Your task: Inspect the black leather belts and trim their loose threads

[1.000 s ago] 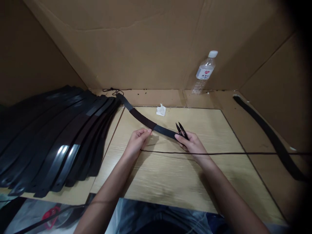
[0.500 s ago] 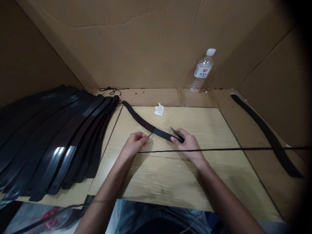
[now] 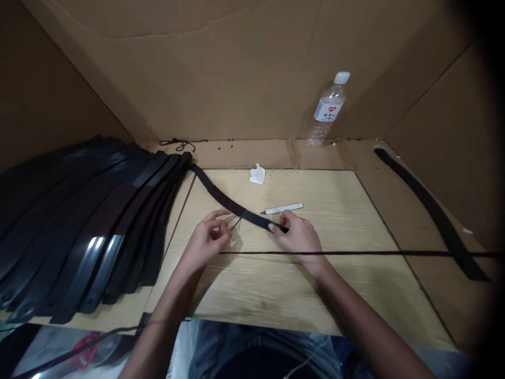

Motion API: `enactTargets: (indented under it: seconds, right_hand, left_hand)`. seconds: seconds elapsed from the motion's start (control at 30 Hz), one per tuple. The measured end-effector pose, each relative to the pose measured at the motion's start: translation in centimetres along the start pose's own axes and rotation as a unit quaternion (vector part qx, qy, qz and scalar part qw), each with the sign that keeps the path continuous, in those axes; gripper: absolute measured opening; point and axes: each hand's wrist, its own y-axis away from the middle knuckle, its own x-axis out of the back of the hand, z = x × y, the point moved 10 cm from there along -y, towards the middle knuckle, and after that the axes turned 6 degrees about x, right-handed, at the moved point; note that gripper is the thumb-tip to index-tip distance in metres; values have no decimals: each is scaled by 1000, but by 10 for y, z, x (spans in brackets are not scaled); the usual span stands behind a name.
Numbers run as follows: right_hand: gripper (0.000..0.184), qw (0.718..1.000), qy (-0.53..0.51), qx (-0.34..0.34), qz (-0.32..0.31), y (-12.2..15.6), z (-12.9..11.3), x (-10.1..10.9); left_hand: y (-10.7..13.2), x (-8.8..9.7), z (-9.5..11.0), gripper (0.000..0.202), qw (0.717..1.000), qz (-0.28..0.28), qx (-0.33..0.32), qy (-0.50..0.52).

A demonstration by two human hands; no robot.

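Note:
A curved dark strip (image 3: 257, 219) lies across the board, with a brown-black wrapped-looking section (image 3: 224, 200) along its middle. My right hand (image 3: 298, 234) grips the strip's right end between thumb and fingers. Just in front of the strip, my left hand (image 3: 209, 237) pinches a short thin cord (image 3: 236, 223) that runs up to the edge of the wrapped section. From near the left hand a long dark cord (image 3: 363, 253) stretches right, past my right wrist. Behind the right hand lies a slim white pointed tool (image 3: 283, 209), apart from the fingers; its kind is unclear.
Many similar curved strips (image 3: 98, 221) are stacked at the left. Another dark strip (image 3: 430, 210) lies at the right. A plastic bottle (image 3: 328, 109), a scrap of white paper (image 3: 258, 174) and a tangled cord (image 3: 179, 144) are at the back. Cardboard walls (image 3: 221, 84) enclose the board.
The slim tool, dark-looking in my right hand before, now appears to lie on the board behind it. The strip has shifted slightly left, and my left hand's fingers have moved lower left with the cord.

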Motion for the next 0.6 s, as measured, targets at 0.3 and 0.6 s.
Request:
enactTargets:
  seconds: [0.3, 0.6]
  right_hand:
    - [28, 1000, -8, -10, -7, -2, 3, -2]
    - [22, 995, -22, 78, 53, 6, -25, 17]
  left_hand:
    - [-10, -31, 8, 10, 955, -180, -115, -204]
    - [-9, -37, 10, 12, 943, -218, -84, -237]
